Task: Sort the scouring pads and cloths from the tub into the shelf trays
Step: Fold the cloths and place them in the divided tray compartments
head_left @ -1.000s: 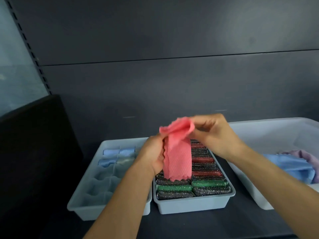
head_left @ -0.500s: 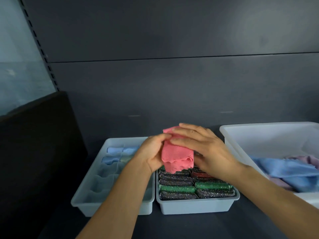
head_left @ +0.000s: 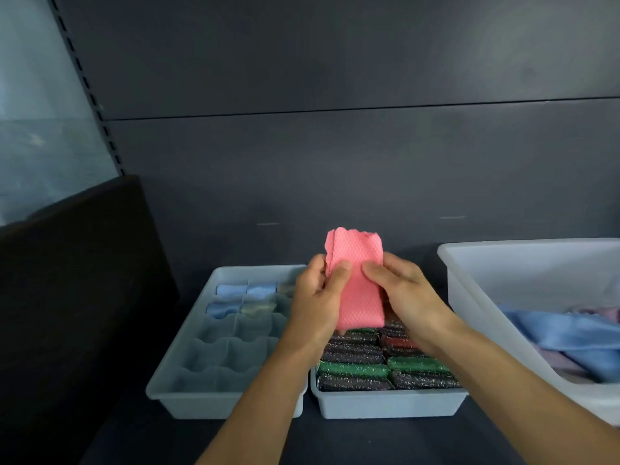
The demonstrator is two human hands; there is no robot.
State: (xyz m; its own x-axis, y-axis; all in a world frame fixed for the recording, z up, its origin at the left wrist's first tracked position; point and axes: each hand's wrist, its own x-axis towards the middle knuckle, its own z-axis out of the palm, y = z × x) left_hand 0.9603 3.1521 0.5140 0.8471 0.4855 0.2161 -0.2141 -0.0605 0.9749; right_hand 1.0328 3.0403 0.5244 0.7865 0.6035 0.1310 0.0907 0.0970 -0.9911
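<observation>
Pinched upright between left hand and right hand, thumbs on its front: folded pink cloth, above the back of the pad tray, packed with green, red and dark scouring pads. Toward the shelf left edge, divided tray, rolled blue cloths in rear compartments. At the right edge, tub holding loose blue and lilac cloths.

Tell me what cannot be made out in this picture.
- Head view: the back rows of the pad tray are hidden by the pink cloth, which the left hand and the right hand hold.
- Head view: the tub is cut off by the right edge, so its cloths cannot be counted.
- Head view: the right side of the divided tray is partly hidden by the left arm.
</observation>
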